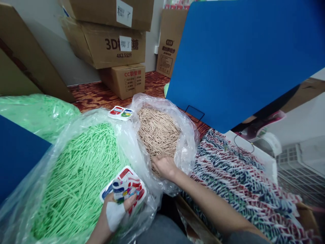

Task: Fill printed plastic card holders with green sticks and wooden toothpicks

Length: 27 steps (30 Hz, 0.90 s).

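The bag (122, 131) of green sticks (83, 169) is cut off below.

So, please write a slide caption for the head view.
Right hand among brown sticks, left hand holding printed packaging near green sticks.

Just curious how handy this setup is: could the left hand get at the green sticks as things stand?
Probably yes: the left hand is right beside the green sticks, whose bag gapes open, though that hand holds printed packaging.
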{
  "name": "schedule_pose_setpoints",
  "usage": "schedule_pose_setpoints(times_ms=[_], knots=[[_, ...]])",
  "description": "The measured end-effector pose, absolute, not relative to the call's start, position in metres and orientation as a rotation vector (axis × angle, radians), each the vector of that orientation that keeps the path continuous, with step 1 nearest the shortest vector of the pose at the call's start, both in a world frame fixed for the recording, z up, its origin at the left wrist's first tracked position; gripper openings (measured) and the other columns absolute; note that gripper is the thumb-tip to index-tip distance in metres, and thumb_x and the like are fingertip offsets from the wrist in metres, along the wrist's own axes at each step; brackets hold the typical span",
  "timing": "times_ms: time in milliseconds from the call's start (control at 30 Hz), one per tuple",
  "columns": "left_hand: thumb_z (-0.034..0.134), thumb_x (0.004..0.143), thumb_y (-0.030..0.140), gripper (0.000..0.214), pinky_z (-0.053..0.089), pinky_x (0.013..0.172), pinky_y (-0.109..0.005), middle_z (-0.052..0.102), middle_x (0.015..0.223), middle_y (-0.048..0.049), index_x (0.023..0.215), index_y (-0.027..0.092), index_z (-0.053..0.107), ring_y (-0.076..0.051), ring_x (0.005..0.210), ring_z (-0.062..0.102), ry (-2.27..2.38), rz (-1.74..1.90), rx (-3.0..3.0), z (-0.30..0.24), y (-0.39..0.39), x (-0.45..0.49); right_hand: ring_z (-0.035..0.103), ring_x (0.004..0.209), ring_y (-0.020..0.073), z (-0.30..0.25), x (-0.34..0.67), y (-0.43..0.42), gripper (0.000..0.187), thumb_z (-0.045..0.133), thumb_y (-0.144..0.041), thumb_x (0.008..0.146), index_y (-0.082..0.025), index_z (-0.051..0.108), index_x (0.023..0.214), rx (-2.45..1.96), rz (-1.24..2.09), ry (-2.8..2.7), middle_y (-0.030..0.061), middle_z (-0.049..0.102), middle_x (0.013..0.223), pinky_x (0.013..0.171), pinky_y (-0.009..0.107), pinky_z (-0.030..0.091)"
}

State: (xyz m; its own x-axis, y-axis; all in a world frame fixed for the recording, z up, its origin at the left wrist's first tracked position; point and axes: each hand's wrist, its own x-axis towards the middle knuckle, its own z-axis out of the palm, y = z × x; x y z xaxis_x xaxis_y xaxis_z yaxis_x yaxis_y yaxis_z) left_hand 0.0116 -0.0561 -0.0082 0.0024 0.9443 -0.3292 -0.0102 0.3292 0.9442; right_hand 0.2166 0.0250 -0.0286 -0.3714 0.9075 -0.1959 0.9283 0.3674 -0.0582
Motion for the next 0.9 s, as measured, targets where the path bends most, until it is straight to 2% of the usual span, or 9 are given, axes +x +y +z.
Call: schedule_pose_setpoints(times_ms=[100,200,333,467,600,733,800,900], knots=[[0.078,0.056,0.042,0.037,0.056,0.073,-0.036,0.076,0.078,-0.0118,0.077,0.012,0.074,-0.028,0.073,0.070,1.347,0.952,0.942,-0.017,-0.057,0.011,0.060,0.081,0.0191,-0.034,0.199,0.021,0.033,0.043,-0.025,0.087,-0.021,0.049,0.120,1.596,-0.332,2.600,0.0074,0.063,0.100,0.067,0.028,0.046],[0.077,0.058,0.040,0.033,0.056,0.068,-0.033,0.075,0.074,-0.0106,0.074,0.012,0.074,-0.027,0.068,0.069,1.358,0.938,0.973,-0.027,-0.058,0.007,0.059,0.079,0.0183,-0.039,0.186,0.018,0.030,0.044,-0.019,0.085,-0.020,0.052,0.114,1.482,-0.424,2.710,0.0074,0.061,0.103,0.065,0.028,0.047],[0.074,0.063,0.042,0.031,0.055,0.067,-0.031,0.075,0.075,-0.0094,0.077,0.014,0.074,-0.026,0.070,0.069,1.288,0.852,1.030,-0.040,-0.058,0.001,0.058,0.075,0.0188,-0.039,0.175,0.015,0.025,0.047,-0.018,0.084,-0.017,0.053,0.109,1.494,-0.509,2.713,0.0086,0.060,0.098,0.063,0.030,0.047],[0.075,0.062,0.042,0.030,0.054,0.062,-0.030,0.073,0.069,-0.0076,0.073,0.014,0.073,-0.023,0.063,0.067,1.281,0.838,1.030,-0.044,-0.055,0.006,0.058,0.082,0.0234,-0.037,0.157,0.006,0.021,0.048,-0.021,0.085,-0.016,0.053,0.104,1.609,-0.546,2.688,0.0112,0.059,0.099,0.067,0.035,0.048],[0.076,0.060,0.042,0.031,0.052,0.059,-0.029,0.072,0.065,-0.0065,0.070,0.013,0.071,-0.022,0.060,0.065,1.298,0.886,0.969,-0.039,-0.051,0.016,0.057,0.086,0.0214,-0.035,0.164,0.003,0.026,0.049,-0.025,0.084,-0.018,0.053,0.109,1.593,-0.698,2.746,0.0086,0.060,0.103,0.070,0.031,0.047],[0.078,0.059,0.040,0.033,0.052,0.061,-0.028,0.072,0.067,-0.0075,0.073,0.011,0.072,-0.021,0.061,0.065,1.296,0.879,0.909,-0.036,-0.050,0.019,0.058,0.090,0.0182,-0.028,0.207,0.016,0.036,0.043,-0.025,0.088,-0.023,0.047,0.124,1.680,-0.570,2.737,0.0060,0.061,0.103,0.077,0.027,0.045],[0.079,0.059,0.040,0.034,0.051,0.061,-0.028,0.073,0.069,-0.0080,0.075,0.011,0.072,-0.021,0.062,0.065,1.289,0.892,0.868,-0.034,-0.051,0.019,0.059,0.089,0.0185,-0.026,0.225,0.025,0.030,0.038,-0.026,0.091,-0.022,0.053,0.117,1.868,-0.418,2.543,0.0074,0.062,0.100,0.078,0.028,0.045],[0.080,0.058,0.038,0.033,0.051,0.062,-0.029,0.072,0.069,-0.0084,0.074,0.011,0.072,-0.021,0.063,0.065,1.266,0.880,0.828,-0.031,-0.052,0.020,0.059,0.091,0.0219,-0.029,0.235,0.032,0.028,0.038,-0.034,0.093,-0.019,0.059,0.103,1.903,-0.290,2.348,0.0105,0.061,0.101,0.075,0.031,0.046]])
